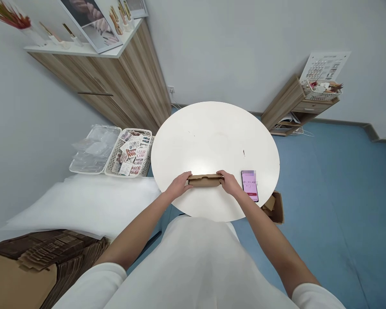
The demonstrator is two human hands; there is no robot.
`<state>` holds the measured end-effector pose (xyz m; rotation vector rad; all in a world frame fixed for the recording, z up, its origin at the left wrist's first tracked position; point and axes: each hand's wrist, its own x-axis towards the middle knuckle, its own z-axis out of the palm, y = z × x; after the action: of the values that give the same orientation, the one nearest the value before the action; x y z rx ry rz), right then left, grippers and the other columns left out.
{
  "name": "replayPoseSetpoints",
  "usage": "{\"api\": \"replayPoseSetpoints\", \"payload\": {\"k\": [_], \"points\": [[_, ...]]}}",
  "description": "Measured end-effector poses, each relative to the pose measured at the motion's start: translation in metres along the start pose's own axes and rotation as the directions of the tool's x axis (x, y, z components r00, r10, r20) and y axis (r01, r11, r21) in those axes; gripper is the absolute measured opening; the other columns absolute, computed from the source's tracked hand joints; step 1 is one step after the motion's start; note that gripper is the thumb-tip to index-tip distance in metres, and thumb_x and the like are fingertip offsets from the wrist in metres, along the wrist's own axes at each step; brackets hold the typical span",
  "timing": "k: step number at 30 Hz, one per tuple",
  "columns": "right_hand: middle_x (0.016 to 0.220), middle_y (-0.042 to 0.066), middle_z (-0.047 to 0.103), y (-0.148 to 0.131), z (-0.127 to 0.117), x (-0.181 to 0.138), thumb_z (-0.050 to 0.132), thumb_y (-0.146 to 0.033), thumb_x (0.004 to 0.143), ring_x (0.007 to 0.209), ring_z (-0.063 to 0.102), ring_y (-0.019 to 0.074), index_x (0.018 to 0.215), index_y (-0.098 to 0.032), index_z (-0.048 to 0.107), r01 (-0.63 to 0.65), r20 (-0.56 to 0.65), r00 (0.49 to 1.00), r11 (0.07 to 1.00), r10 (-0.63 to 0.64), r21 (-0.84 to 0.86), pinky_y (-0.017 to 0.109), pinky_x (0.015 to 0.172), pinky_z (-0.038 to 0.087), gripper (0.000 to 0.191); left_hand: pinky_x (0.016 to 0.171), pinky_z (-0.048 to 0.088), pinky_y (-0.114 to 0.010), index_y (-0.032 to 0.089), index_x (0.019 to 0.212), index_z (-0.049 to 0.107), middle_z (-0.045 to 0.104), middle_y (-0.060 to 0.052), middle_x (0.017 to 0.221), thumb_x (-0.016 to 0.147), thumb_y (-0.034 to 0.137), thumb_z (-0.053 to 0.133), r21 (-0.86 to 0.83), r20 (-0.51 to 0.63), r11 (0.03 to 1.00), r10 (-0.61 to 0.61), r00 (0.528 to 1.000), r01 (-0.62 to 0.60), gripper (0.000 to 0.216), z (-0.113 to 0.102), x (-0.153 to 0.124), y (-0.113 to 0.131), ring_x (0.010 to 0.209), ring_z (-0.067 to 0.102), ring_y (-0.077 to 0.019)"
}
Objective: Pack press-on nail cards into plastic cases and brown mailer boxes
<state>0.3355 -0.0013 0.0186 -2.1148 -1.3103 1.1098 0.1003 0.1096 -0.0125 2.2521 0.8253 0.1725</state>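
Observation:
A small flat brown cardboard box (205, 180) lies on the near part of a round white table (212, 137). My left hand (179, 184) grips its left end with the fingers curled over the edge. On the box's right end my right hand (229, 182) is closed the same way. A phone (249, 185) with a lit pink screen rests on the table just right of my right hand.
A white basket of small packets (131, 153) and a clear plastic tray (94, 148) stand left of the table on a white surface. Flattened cardboard (35, 262) is stacked at the bottom left. A cardboard box (275, 207) sits on the blue floor under the table's right edge. Wooden cabinets line the walls.

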Motion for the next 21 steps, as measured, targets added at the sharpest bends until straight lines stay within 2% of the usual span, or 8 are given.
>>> {"api": "replayPoseSetpoints", "payload": {"k": [4,8,14,17,21], "points": [[0.113,0.005,0.055,0.006,-0.007,0.000,0.047,-0.023,0.077,0.099,0.053,0.0176,0.117,-0.023,0.048,-0.020,0.050,0.999,0.995,0.015,0.094,0.027,0.078,0.041,0.040,0.082,0.043,-0.036,0.022,0.115,0.042,0.053,-0.007,0.113,0.076,0.033,0.054,0.037,-0.012,0.999,-0.022,1.000,0.022,0.043,-0.002,0.004,0.001,0.099,0.053,-0.0228],[0.115,0.007,0.055,0.005,-0.019,0.002,0.046,-0.034,0.080,0.101,0.052,0.0196,0.118,-0.021,0.050,-0.016,0.082,0.997,1.000,0.014,0.020,0.029,0.083,0.038,0.041,0.078,0.044,-0.034,0.022,0.115,0.042,0.056,-0.006,0.108,0.076,0.034,0.053,0.035,0.003,0.999,-0.015,1.000,0.015,0.042,-0.002,0.006,0.002,0.094,0.054,-0.0222],[0.092,0.003,0.063,-0.004,-0.030,0.010,0.037,-0.034,0.082,0.076,0.057,0.0144,0.114,-0.022,0.053,-0.046,0.111,0.992,0.997,0.053,-0.066,0.024,0.068,0.040,0.037,0.079,0.043,-0.034,0.020,0.117,0.040,0.054,-0.008,0.112,0.076,0.035,0.052,0.037,0.010,0.999,-0.008,1.000,0.007,0.045,0.001,0.009,0.003,0.094,0.055,-0.0222],[0.081,0.002,0.063,-0.011,-0.034,0.014,0.035,-0.031,0.082,0.066,0.056,0.0129,0.100,-0.020,0.059,0.009,0.100,0.995,0.990,0.005,-0.138,0.023,0.062,0.038,0.032,0.077,0.044,-0.034,0.020,0.117,0.041,0.055,-0.008,0.110,0.076,0.035,0.053,0.014,0.024,1.000,-0.006,1.000,0.006,0.045,0.002,0.010,0.002,0.092,0.056,-0.0218],[0.075,0.002,0.062,-0.018,-0.037,0.017,0.033,-0.025,0.083,0.066,0.054,0.0135,0.090,-0.020,0.061,0.081,0.091,0.994,0.952,-0.057,-0.295,0.023,0.059,0.036,0.029,0.075,0.044,-0.034,0.021,0.116,0.041,0.056,-0.007,0.108,0.075,0.035,0.053,-0.014,0.019,1.000,-0.009,1.000,0.009,0.045,0.003,0.012,0.001,0.088,0.057,-0.0210]]}}
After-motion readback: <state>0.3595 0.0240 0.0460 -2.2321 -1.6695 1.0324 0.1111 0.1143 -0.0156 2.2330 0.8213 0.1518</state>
